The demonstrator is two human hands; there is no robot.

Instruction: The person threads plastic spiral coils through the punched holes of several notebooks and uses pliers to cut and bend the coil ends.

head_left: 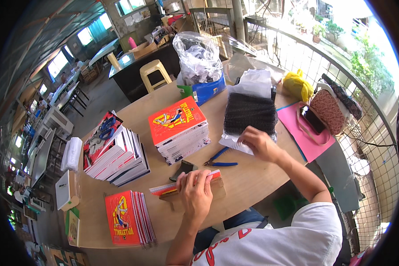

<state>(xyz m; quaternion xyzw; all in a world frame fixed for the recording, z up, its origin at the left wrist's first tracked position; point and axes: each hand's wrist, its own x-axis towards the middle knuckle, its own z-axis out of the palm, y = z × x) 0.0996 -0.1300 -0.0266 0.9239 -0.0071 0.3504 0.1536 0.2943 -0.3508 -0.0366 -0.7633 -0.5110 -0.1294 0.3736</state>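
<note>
My left hand (195, 190) is closed over the top of a thin orange-covered booklet (156, 190), gripping it upright on its edge against a small wooden stand (219, 190). My right hand (260, 144) is at the near edge of a pile of black binding coils (249, 114), its fingers drawn together. Whether a coil is between those fingertips is too small to tell. White sheets (255, 79) show beneath and behind the coils. Blue-handled pliers (221, 164) lie between my hands, and a dark curved piece (183, 169) sits just beyond my left hand.
A tall stack of orange booklets (177, 119) stands mid-table, with bound booklets (122, 217) nearer left. Fanned booklets (119, 155) bear blue scissors (107, 128). Farther back is a blue box (208, 90) with a plastic bag. A pink folder (308, 137), phone (312, 119) and patterned pouch (330, 111) lie right.
</note>
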